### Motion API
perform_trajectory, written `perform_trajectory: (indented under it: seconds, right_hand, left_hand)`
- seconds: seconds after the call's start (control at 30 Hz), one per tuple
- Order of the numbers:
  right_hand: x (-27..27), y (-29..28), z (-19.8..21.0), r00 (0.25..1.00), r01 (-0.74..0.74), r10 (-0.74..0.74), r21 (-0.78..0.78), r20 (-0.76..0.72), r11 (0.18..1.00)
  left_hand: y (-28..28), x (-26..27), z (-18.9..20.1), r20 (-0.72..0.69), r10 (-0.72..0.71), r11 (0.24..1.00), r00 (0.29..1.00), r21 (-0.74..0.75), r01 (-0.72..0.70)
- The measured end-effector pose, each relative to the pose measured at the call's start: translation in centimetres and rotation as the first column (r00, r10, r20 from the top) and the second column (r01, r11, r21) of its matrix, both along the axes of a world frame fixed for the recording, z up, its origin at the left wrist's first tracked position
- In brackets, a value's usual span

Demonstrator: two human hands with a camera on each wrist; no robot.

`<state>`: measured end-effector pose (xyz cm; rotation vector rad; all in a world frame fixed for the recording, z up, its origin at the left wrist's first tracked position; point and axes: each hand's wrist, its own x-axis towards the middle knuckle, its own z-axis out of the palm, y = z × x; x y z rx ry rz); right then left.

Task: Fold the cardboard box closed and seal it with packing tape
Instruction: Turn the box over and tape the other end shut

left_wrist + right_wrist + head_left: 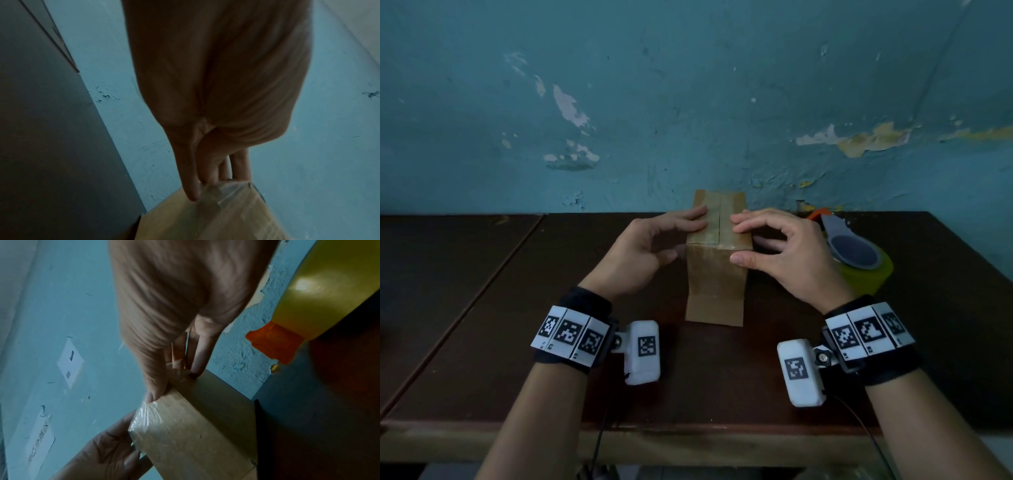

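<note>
A small brown cardboard box point(715, 284) stands upright in the middle of the dark wooden table point(517, 308). Its top flaps are closed, and clear tape runs over the top seam and down the front face. My left hand point(685, 234) lays straight fingers on the left top flap, thumb against the left side. My right hand point(739, 243) touches the right top flap with arched fingers, and its thumb presses the front face below the edge. In the left wrist view the fingertips point(193, 194) rest on the taped box point(216, 219). The right wrist view has the thumb point(154, 394) on wrinkled tape at the box point(195, 434) edge.
A tape dispenser point(859, 255) with a yellow-green roll and an orange part lies on the table just right of my right hand; the right wrist view shows the roll point(320, 288) close by. A peeling blue wall point(688, 102) rises directly behind the box. A seam between tables point(493, 274) runs at the left.
</note>
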<state>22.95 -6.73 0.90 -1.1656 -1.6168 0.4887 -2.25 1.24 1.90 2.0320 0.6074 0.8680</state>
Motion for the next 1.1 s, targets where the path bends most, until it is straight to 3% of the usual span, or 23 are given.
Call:
perform_trajectory:
  seconds: [0.17, 0.8, 1.1]
  right_hand:
    - [-0.1, 0.1, 0.0, 1.0, -0.001, 0.001, -0.001, -0.012, 1.0]
    - [-0.3, 0.1, 0.1, 1.0, 0.011, -0.011, -0.011, -0.002, 1.0]
    - [-0.5, 0.2, 0.0, 1.0, 0.012, -0.012, -0.009, 0.01, 1.0]
  left_hand:
    - [0.3, 0.2, -0.4, 0.014, 0.045, 0.997, 0.999, 0.06, -0.046]
    - [-0.3, 0.2, -0.3, 0.029, 0.075, 0.997, 0.997, 0.014, -0.075]
    - [0.4, 0.9, -1.1, 0.033, 0.177, 0.974, 0.984, 0.141, -0.18]
